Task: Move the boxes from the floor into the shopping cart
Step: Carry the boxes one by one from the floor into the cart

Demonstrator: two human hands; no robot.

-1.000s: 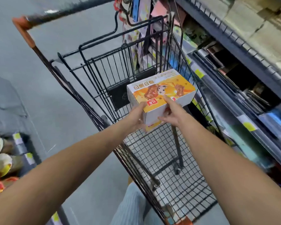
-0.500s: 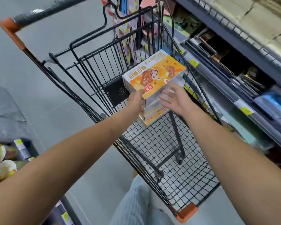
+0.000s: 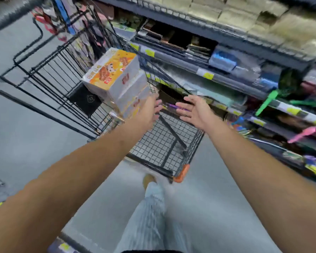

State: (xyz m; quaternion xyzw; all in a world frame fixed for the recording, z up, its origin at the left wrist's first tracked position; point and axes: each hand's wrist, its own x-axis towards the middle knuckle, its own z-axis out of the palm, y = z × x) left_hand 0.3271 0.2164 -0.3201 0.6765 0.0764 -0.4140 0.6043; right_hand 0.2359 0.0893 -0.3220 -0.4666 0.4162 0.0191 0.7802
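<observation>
Your stack of boxes sits inside the shopping cart, at the far left of its basket against the wire wall, with the orange-printed top facing up. Your left hand is just beside the near side of the lower box, its fingers straight and holding nothing, though blur hides whether they touch the cardboard. Your right hand hovers over the basket's right part, clear of the boxes, fingers spread wide and empty, with store shelves to the right.

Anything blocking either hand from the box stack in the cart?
Nothing visible: the left hand is right beside the stack in the cart; the right hand is apart, only open air between.
</observation>
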